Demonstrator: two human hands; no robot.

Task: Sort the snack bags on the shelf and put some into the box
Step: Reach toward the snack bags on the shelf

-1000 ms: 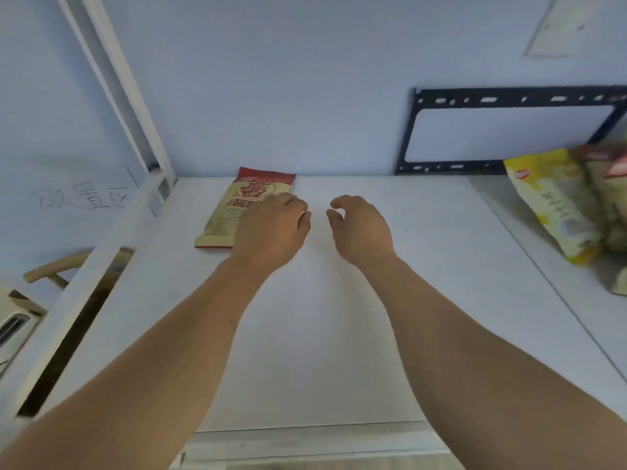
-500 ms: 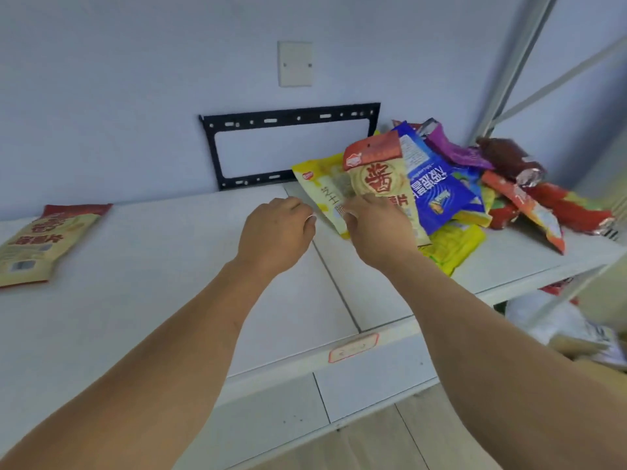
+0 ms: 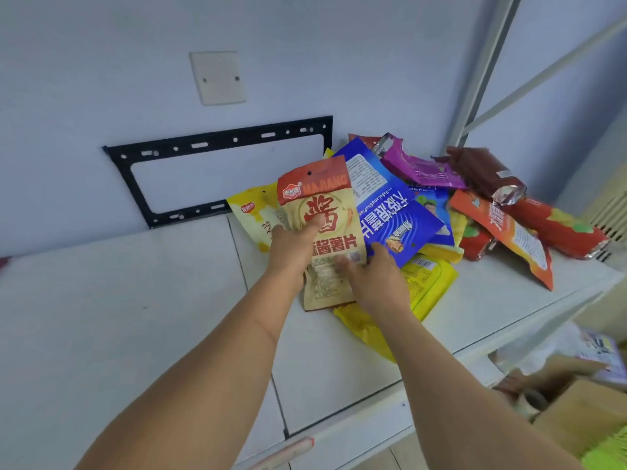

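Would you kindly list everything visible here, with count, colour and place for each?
MAJIANG chip bag: one, tan with red top, lifted at the pile's left edge.
Blue bag: one, blue, just right of it.
Pale yellow bag: one, behind the left hand.
Bright yellow bag: one, front of pile.
Purple bag: one, back of pile.
Other bags: several, red, orange and brown, right side.
Shelf: one, white.
Wall bracket: one, black, on wall.
Wall plate: one, cream.
Cardboard box: one, brown, lower right.
Left hand: grip on the MAJIANG chip bag.
Right hand: touching its lower part.
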